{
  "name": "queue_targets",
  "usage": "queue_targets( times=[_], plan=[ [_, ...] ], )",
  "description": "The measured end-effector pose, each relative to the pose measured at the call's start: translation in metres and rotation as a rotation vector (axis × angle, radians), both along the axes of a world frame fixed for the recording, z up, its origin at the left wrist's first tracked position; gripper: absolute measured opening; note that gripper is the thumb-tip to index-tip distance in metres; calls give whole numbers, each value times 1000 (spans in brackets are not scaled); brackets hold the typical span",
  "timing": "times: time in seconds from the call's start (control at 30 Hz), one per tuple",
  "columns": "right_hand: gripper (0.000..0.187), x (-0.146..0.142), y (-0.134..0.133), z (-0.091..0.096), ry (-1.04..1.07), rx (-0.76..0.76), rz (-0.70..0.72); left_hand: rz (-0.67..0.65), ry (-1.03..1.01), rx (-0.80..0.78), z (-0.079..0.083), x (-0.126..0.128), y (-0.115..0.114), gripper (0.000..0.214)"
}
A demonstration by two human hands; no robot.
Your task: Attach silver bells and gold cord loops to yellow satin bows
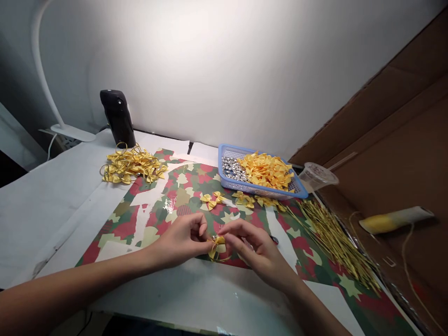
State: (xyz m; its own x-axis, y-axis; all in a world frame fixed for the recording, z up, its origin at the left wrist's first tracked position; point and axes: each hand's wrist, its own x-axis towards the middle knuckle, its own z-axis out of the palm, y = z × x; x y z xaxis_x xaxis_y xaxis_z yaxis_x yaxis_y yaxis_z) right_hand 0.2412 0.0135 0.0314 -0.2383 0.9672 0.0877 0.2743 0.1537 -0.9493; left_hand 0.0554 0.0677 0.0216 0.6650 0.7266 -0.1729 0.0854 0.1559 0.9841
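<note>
Near the front edge of the patterned sheet, a small yellow ribbon bow (pixel 219 241) with a thin gold cord is between my hands. My left hand (pixel 185 235) pinches its left side with thumb and forefinger. A tiny silver bit shows at the top of the bow, too small to name surely. My right hand (pixel 257 247) has its thumb and forefinger curled at the bow's right side; the fingertips partly hide what they grip. Just beyond lie loose yellow bows (pixel 213 200), and more bows (pixel 245 199) sit by the basket.
A blue basket (pixel 224 179) holds yellow bows and silver bells (pixel 234 169). Corded bows (pixel 135 165) are heaped at left, before a black device (pixel 119 119) and a white lamp (pixel 72 132). Gold cords (pixel 336 247), a plastic cup (pixel 318 175) and a cardboard wall (pixel 392 149) stand right.
</note>
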Motion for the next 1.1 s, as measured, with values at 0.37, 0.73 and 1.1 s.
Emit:
queue_targets(
  times=[0.37,0.73,1.1],
  plan=[
    [18,-1,2,-7,-174,240,34,-19,-18,-21,-1,0,-2,34],
    [16,-4,-1,-8,76,101,-87,-1,-10,-98,7,2,-3,38],
    [19,-2,0,3,356,33,-99,9,5,-92,4,3,-2,38]
  ],
)
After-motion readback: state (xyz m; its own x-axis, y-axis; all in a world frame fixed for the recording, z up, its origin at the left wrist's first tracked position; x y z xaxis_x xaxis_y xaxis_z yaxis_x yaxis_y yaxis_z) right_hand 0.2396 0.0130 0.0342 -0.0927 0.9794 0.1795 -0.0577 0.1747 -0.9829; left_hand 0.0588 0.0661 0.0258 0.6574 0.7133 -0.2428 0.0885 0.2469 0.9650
